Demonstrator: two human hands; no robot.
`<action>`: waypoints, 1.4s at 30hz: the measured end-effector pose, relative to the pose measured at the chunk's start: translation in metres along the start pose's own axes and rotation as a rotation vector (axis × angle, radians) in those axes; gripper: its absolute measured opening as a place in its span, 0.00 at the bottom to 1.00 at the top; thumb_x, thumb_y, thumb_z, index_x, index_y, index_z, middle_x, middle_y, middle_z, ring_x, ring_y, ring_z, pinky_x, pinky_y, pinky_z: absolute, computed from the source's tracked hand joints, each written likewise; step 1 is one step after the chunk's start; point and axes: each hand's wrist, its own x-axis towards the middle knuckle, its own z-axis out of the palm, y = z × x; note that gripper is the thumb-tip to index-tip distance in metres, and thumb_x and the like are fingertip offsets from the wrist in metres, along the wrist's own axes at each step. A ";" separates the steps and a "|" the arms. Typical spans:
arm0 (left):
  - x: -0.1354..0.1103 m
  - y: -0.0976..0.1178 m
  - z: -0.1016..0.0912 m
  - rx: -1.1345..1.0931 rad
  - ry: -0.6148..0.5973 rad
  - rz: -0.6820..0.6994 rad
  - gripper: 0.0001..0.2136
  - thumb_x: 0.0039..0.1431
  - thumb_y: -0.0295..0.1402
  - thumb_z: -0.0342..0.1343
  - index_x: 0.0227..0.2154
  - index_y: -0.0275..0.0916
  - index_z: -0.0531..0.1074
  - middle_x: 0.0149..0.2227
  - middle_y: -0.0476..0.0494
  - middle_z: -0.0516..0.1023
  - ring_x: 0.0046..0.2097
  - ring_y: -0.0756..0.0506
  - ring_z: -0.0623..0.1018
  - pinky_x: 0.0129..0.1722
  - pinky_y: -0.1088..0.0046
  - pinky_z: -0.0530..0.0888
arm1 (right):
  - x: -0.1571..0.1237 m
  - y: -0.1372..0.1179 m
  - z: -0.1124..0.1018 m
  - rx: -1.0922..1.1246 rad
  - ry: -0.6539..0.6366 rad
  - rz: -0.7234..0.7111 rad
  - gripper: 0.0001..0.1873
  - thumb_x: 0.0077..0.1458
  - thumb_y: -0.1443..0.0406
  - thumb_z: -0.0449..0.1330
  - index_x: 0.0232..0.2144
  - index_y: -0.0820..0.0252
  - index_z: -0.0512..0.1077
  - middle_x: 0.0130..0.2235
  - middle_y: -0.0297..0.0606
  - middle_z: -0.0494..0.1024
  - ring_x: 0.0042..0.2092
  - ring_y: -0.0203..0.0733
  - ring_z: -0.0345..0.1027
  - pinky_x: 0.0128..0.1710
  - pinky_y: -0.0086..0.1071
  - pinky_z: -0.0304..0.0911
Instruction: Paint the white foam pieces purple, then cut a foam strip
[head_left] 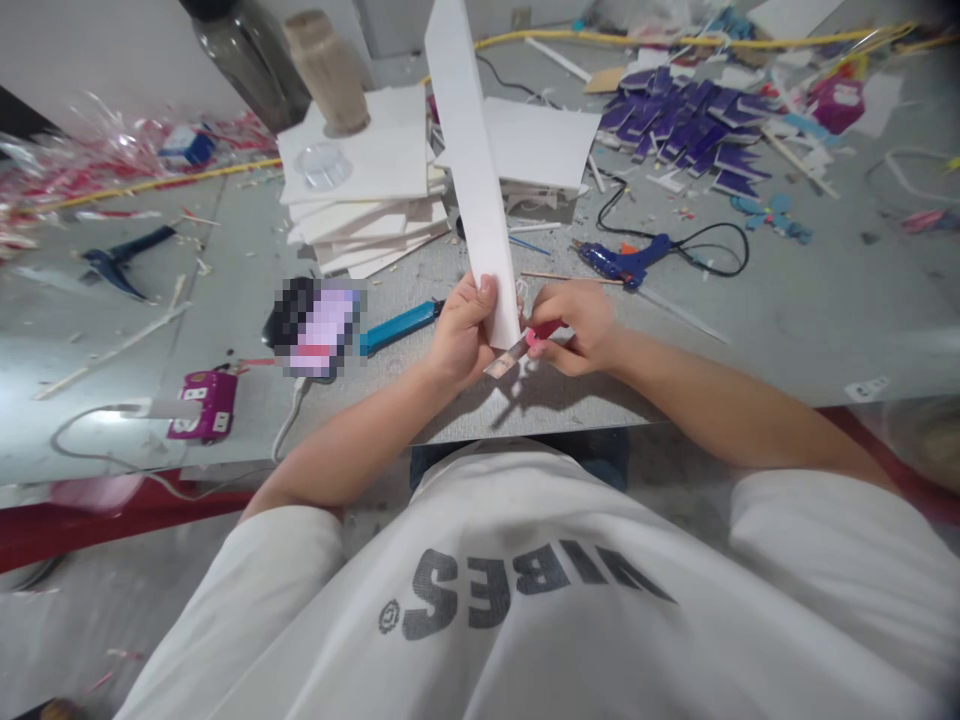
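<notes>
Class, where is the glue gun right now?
In the head view, the glue gun lies on the table, right of centre, between the right hand and the purple pieces.

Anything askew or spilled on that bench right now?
Yes. Left of the long white piece, the stack of white sheets is uneven, edges jutting out, and a tan container stands on it, perhaps precariously. Pale scraps also litter the table around the tools, looking untidy.

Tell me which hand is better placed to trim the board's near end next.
Probably the right hand: it holds the blade right by that end, while the left hand is busy gripping the white board.
</notes>
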 end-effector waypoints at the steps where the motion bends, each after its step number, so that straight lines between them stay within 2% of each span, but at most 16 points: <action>1: 0.000 0.000 0.000 0.005 0.000 -0.001 0.21 0.68 0.51 0.75 0.36 0.45 0.71 0.28 0.54 0.76 0.27 0.49 0.79 0.27 0.74 0.79 | 0.000 0.001 0.000 -0.001 0.010 -0.008 0.14 0.73 0.50 0.65 0.44 0.53 0.76 0.33 0.31 0.80 0.30 0.38 0.71 0.35 0.36 0.64; 6: -0.004 0.003 0.001 0.046 -0.043 0.017 0.24 0.64 0.51 0.78 0.34 0.43 0.71 0.29 0.52 0.75 0.28 0.49 0.79 0.29 0.73 0.78 | -0.001 0.006 0.001 -0.030 0.067 -0.041 0.16 0.74 0.48 0.64 0.43 0.53 0.73 0.31 0.30 0.76 0.30 0.38 0.69 0.32 0.36 0.61; 10: -0.005 0.004 0.005 0.110 0.012 0.025 0.23 0.64 0.50 0.77 0.33 0.43 0.71 0.30 0.51 0.77 0.29 0.48 0.78 0.30 0.72 0.77 | -0.009 0.020 -0.006 -0.105 0.005 0.084 0.24 0.74 0.40 0.58 0.39 0.51 0.73 0.28 0.33 0.75 0.28 0.41 0.65 0.31 0.41 0.61; 14: -0.004 0.002 0.006 0.101 0.078 0.028 0.20 0.68 0.47 0.75 0.33 0.43 0.72 0.30 0.51 0.75 0.29 0.49 0.77 0.32 0.73 0.77 | -0.013 0.032 -0.015 -0.137 0.011 0.196 0.30 0.70 0.33 0.57 0.35 0.49 0.72 0.25 0.34 0.71 0.26 0.43 0.63 0.30 0.43 0.61; 16: -0.003 0.001 0.006 0.077 0.066 0.029 0.19 0.67 0.47 0.76 0.33 0.43 0.73 0.29 0.52 0.75 0.29 0.49 0.77 0.32 0.73 0.77 | -0.011 0.030 -0.015 -0.122 0.007 0.182 0.28 0.70 0.35 0.58 0.35 0.49 0.72 0.26 0.34 0.71 0.26 0.43 0.63 0.31 0.43 0.61; 20: -0.003 0.000 0.003 0.054 0.021 0.005 0.20 0.66 0.48 0.76 0.34 0.43 0.73 0.28 0.53 0.74 0.27 0.49 0.78 0.29 0.72 0.77 | -0.002 0.012 -0.007 -0.006 0.016 0.026 0.15 0.73 0.47 0.64 0.43 0.51 0.74 0.30 0.32 0.76 0.30 0.40 0.69 0.33 0.39 0.63; 22: -0.003 0.001 0.003 0.063 0.001 -0.006 0.21 0.66 0.48 0.77 0.34 0.43 0.72 0.27 0.54 0.75 0.27 0.49 0.78 0.28 0.73 0.76 | 0.000 0.004 -0.003 0.048 0.007 -0.014 0.13 0.72 0.51 0.66 0.44 0.52 0.75 0.32 0.30 0.78 0.31 0.38 0.70 0.35 0.36 0.64; 28: -0.003 0.001 0.003 0.088 0.023 -0.049 0.20 0.66 0.48 0.76 0.33 0.42 0.72 0.27 0.52 0.75 0.27 0.49 0.77 0.28 0.73 0.76 | -0.004 0.008 -0.004 -0.053 -0.042 0.061 0.23 0.74 0.42 0.61 0.39 0.54 0.74 0.29 0.32 0.76 0.28 0.38 0.66 0.31 0.36 0.60; 30: -0.002 0.000 0.002 0.079 0.015 -0.052 0.20 0.66 0.48 0.76 0.34 0.42 0.73 0.28 0.52 0.76 0.27 0.49 0.77 0.30 0.72 0.77 | -0.004 0.014 -0.007 -0.069 -0.022 0.052 0.22 0.75 0.43 0.60 0.40 0.53 0.74 0.29 0.32 0.74 0.27 0.38 0.65 0.31 0.37 0.59; 35: -0.001 -0.003 0.000 0.051 -0.002 0.006 0.20 0.65 0.47 0.77 0.33 0.41 0.73 0.27 0.51 0.75 0.27 0.50 0.76 0.31 0.74 0.77 | 0.003 0.017 -0.010 -0.026 0.088 -0.041 0.13 0.73 0.51 0.64 0.42 0.51 0.72 0.29 0.30 0.72 0.28 0.40 0.64 0.30 0.37 0.57; 39: -0.002 -0.001 0.002 0.051 0.002 -0.028 0.19 0.66 0.45 0.77 0.33 0.41 0.73 0.26 0.51 0.75 0.25 0.49 0.76 0.27 0.74 0.75 | 0.005 0.010 -0.008 -0.001 0.054 -0.033 0.14 0.75 0.51 0.64 0.42 0.52 0.72 0.30 0.30 0.73 0.28 0.38 0.64 0.30 0.36 0.58; 42: -0.004 0.002 0.006 0.040 0.000 -0.042 0.16 0.69 0.41 0.74 0.33 0.40 0.74 0.25 0.51 0.75 0.23 0.49 0.75 0.25 0.75 0.73 | 0.000 0.007 -0.005 -0.014 -0.008 0.020 0.19 0.75 0.46 0.62 0.42 0.53 0.73 0.30 0.31 0.75 0.27 0.37 0.66 0.31 0.36 0.59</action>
